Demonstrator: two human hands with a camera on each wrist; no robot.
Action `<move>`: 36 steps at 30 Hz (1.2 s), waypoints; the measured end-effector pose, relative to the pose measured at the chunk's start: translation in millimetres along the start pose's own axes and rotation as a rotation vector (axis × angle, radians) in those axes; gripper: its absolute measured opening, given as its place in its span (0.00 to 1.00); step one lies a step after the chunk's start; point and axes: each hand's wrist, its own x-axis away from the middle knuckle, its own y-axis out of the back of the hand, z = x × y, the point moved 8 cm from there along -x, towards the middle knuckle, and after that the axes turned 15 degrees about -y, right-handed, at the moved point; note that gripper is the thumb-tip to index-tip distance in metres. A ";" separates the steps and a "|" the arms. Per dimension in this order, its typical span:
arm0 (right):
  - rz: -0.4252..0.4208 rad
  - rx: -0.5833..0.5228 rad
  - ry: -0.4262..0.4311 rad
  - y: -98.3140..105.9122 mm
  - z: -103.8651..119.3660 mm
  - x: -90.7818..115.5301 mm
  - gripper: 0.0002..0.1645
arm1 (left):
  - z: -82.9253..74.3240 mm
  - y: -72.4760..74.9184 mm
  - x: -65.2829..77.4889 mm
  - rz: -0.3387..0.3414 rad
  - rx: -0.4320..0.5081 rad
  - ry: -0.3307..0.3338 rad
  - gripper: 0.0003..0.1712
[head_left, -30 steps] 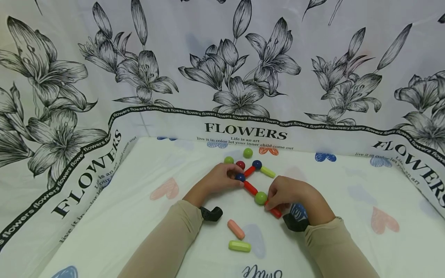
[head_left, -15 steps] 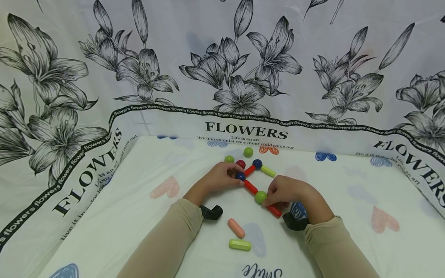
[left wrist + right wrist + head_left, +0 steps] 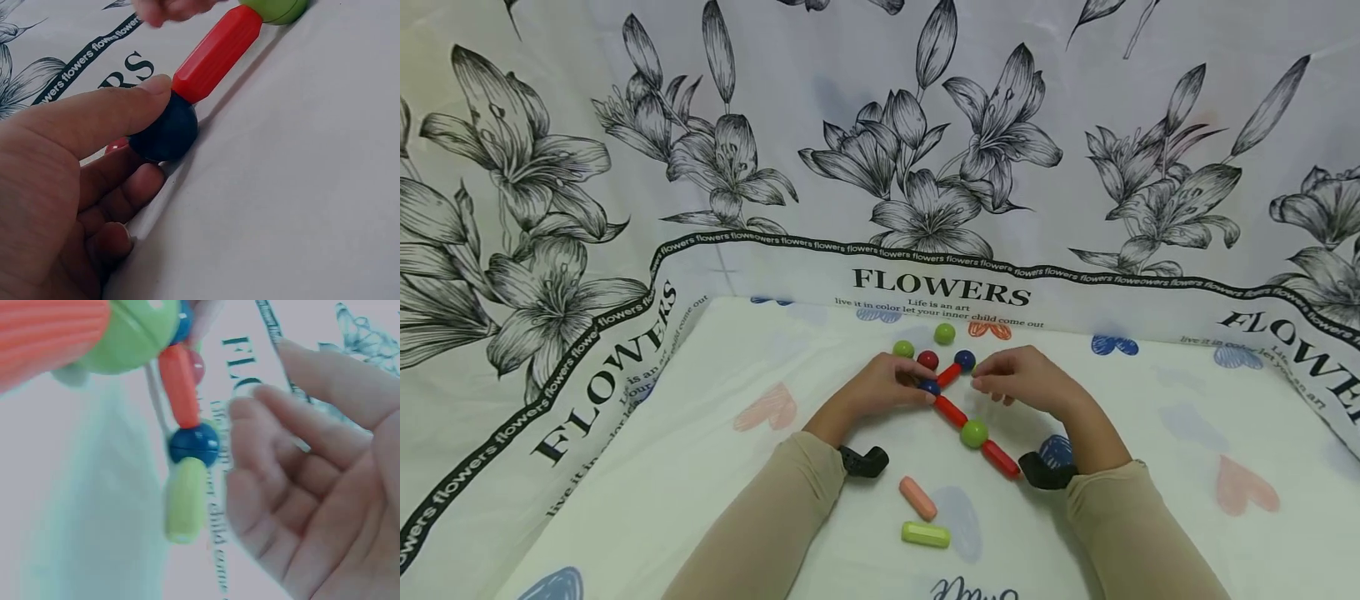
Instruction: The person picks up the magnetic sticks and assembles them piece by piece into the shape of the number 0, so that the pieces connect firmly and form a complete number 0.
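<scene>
My left hand (image 3: 876, 387) pinches a blue ball (image 3: 167, 134) between thumb and fingers. From that ball a red rod (image 3: 219, 55) runs to a green ball (image 3: 974, 433), with a second red rod (image 3: 1001, 459) beyond it. Another red rod (image 3: 949, 374) links the held ball to a far blue ball (image 3: 965, 361). A yellow-green rod (image 3: 185, 503) is attached to this far ball; my right hand hides it in the head view. With fingers loosely bent and nothing in them, my right hand (image 3: 1030, 382) hovers beside that rod.
Loose beyond the left hand lie a dark red ball (image 3: 928, 359) and two green balls, one nearer (image 3: 903, 350) and one farther back (image 3: 944, 333). A salmon rod (image 3: 918, 498) and a yellow-green rod (image 3: 925, 534) lie between the forearms. Flower-printed cloth (image 3: 820, 271) rises behind.
My right hand has left the red rod by the green ball and moved up and away, to beside the far blue ball. The left hand keeps its grip. The head view has shifted slightly.
</scene>
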 end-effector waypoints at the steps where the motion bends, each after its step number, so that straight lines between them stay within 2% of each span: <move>1: -0.028 -0.025 0.018 2.3 2.4 -4.7 0.19 | 0.4 0.1 -0.3 -0.001 0.005 0.004 0.18; 6: -0.115 -0.088 0.074 5.9 20.4 -27.7 0.20 | 1.5 1.7 -0.1 -0.004 0.011 0.027 0.16; 10: -0.082 -0.114 0.056 2.4 29.9 -44.7 0.22 | 0.0 1.1 0.1 -0.006 0.001 0.019 0.16; 15: -0.030 -0.079 0.013 -1.3 38.3 -57.7 0.23 | -0.7 0.9 0.7 -0.006 0.015 0.020 0.16; 21: 0.013 0.004 0.031 -7.5 51.3 -61.2 0.24 | 0.2 1.5 1.0 -0.004 0.014 0.000 0.16; 27: 0.068 0.105 0.025 -15.8 54.7 -72.1 0.23 | 1.6 1.1 -0.2 -0.003 0.024 -0.026 0.17; 32: 0.077 0.231 0.030 -21.8 61.6 -78.7 0.21 | 1.7 1.8 -0.1 -0.007 0.020 -0.030 0.17; 36: 0.083 0.265 0.003 -26.5 66.4 -77.9 0.20 | 0.2 1.9 0.4 -0.007 0.024 -0.030 0.16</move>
